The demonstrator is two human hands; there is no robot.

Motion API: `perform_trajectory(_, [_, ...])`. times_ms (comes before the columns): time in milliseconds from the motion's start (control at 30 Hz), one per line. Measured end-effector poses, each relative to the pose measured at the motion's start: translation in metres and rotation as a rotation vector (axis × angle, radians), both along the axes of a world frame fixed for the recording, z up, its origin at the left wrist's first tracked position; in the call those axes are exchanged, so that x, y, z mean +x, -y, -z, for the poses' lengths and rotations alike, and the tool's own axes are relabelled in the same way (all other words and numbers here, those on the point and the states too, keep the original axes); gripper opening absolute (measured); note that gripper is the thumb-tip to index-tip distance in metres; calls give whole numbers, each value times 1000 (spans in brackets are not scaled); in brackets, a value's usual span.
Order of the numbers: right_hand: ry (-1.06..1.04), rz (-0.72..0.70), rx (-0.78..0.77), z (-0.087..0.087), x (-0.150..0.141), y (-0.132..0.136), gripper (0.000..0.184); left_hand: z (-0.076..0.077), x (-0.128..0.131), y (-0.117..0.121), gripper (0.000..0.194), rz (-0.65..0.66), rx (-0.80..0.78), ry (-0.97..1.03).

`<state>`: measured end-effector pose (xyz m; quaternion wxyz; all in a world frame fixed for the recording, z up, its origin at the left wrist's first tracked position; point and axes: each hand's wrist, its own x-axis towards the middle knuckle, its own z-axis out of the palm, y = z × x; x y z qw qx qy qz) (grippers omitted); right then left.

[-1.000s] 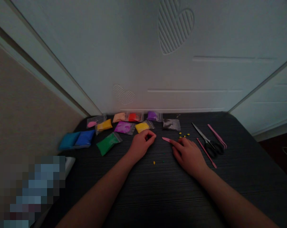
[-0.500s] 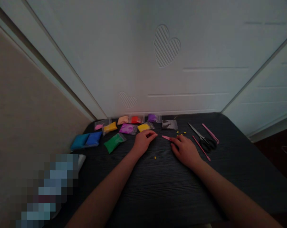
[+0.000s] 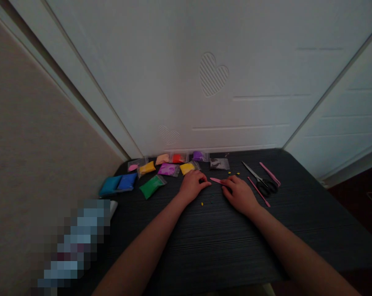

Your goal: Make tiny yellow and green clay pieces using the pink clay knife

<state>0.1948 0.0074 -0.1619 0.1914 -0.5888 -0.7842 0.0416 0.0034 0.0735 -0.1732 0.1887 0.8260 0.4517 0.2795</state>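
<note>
My right hand [image 3: 239, 193] is closed around a pink plastic clay knife [image 3: 216, 180], its blade pointing left. Just left of the blade tip is my left hand [image 3: 194, 186], fingers curved and thumb a little apart from them, with nothing visible between. A tiny yellow clay piece [image 3: 202, 204] lies on the dark table [image 3: 217, 238] in front of my hands. Small yellow bits [image 3: 238, 173] sit behind my right hand, which may hide others. A bag of yellow clay [image 3: 187, 167] rests right behind my left hand.
Bags of coloured clay, among them a green bag [image 3: 152, 187] and a blue bag [image 3: 127, 181], cover the back left. Black-handled scissors [image 3: 260, 179] lie at the right between two pink tools [image 3: 269, 174]. A white panelled door [image 3: 173, 82] stands behind the table.
My left hand has moved right, closer to the knife tip, and its thumb and finger have parted from their pinch. My right hand still holds the knife. The view has tilted slightly.
</note>
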Motion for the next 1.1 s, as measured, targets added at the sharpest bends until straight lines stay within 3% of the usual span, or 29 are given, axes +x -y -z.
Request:
perform_trajectory(300, [-19,-15,-19,1,4,-1,27,-6,-8,2,20,-7,-105,98])
perform_trajectory(633, [-37,-25,-29,-2,3,0,28,-1,-27,11,36,-161,-241,228])
perform_trajectory(933, [-56,-18,-49,0,3,-1,27,-2,-2,14,22,-131,-103,-59])
perform_trajectory(1100, [-60,-21,-50,0,3,-1,27,-1,0,13,25,-100,-68,-150])
